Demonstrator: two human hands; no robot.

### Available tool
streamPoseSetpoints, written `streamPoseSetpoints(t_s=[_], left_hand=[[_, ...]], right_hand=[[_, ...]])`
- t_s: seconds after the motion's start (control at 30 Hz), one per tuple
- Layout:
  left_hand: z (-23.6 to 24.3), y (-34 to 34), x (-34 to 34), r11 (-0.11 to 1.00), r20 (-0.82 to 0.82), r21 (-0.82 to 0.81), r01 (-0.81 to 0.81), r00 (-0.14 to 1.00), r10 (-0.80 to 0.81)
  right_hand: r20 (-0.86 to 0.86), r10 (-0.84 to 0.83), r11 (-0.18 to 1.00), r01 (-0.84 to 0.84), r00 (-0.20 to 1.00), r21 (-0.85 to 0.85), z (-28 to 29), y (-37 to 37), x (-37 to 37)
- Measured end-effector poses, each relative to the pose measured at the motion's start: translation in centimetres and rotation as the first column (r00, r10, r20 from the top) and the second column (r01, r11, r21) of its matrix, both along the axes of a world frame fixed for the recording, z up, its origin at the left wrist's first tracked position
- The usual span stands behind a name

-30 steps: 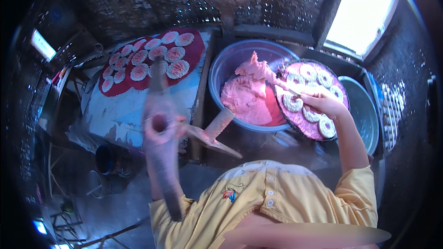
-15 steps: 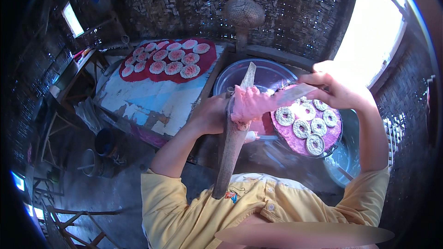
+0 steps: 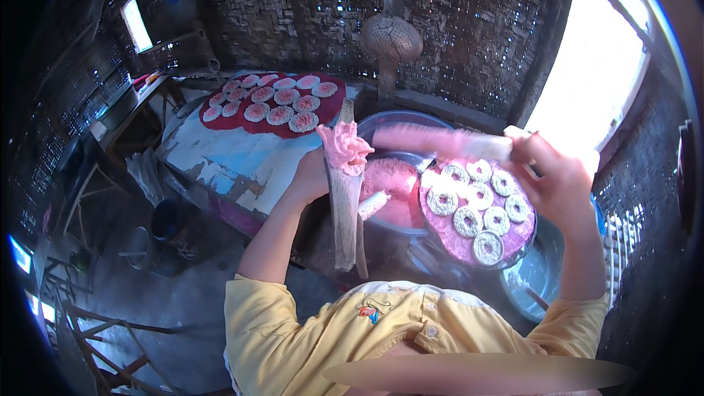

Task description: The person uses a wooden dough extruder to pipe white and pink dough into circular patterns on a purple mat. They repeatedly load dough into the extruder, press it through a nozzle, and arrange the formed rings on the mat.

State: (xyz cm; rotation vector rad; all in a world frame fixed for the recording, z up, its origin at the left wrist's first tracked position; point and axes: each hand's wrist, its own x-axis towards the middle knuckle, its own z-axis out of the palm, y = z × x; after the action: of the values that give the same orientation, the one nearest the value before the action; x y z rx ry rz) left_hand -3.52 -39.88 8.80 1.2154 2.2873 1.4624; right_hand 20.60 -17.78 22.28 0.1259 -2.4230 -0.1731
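Note:
A long wooden tool stands lengthwise before me, topped with a clump of pink paste; my left hand, partly hidden behind it, is closed on it. A short pale cylinder sticks out from its side. My right hand grips a flat spatula, its blade blurred and pink with paste. Beneath, a blue plastic basin holds pink paste. Overlapping it at the right, a round board carries several pale rings on a pink surface.
A worn table at the left holds red cloth with several pink-and-white discs. A second basin sits at the right. A bucket and wooden frames stand lower left; a perforated object hangs on the woven wall.
The wooden tool has swung upright before me with paste on top. My right hand rose from over the board with the spatula and, since half a second ago, has dropped slightly.

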Motion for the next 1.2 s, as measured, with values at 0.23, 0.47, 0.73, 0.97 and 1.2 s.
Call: streamPoseSetpoints(t_s=[0.23, 0.47, 0.73, 0.97, 1.2], left_hand=[[1.3, 0.2, 2.8, 0.996, -0.328, -0.032, -0.087, 0.942, 0.072], [2.1, 1.5, 4.6, 0.896, -0.339, -0.41, -0.17, 0.941, 0.024], [0.9, -0.7, 3.4, 0.945, -0.341, -0.289, -0.155, 0.939, 0.049], [-0.7, -2.3, 1.7, 0.983, 0.039, 0.143, 0.114, 0.992, -0.121], [-0.5, -2.9, 1.3, 0.94, -0.151, 0.287, 0.184, 0.978, -0.145]], right_hand=[[0.019, 0.203, 0.974, -0.204, 0.979, 0.102, -0.6, 2.2, -2.3], [-0.032, 0.289, 0.89, -0.256, 0.957, 0.377, -3.3, -2.0, -4.0], [0.022, 0.21, 0.934, -0.208, 0.977, 0.289, -2.2, -0.2, -2.2], [0.115, 0.044, 0.999, -0.046, 0.992, 0.009, -2.7, 2.2, -2.8], [0.294, 0.207, 0.968, -0.152, 0.933, -0.198, -3.0, 2.6, -1.7]])
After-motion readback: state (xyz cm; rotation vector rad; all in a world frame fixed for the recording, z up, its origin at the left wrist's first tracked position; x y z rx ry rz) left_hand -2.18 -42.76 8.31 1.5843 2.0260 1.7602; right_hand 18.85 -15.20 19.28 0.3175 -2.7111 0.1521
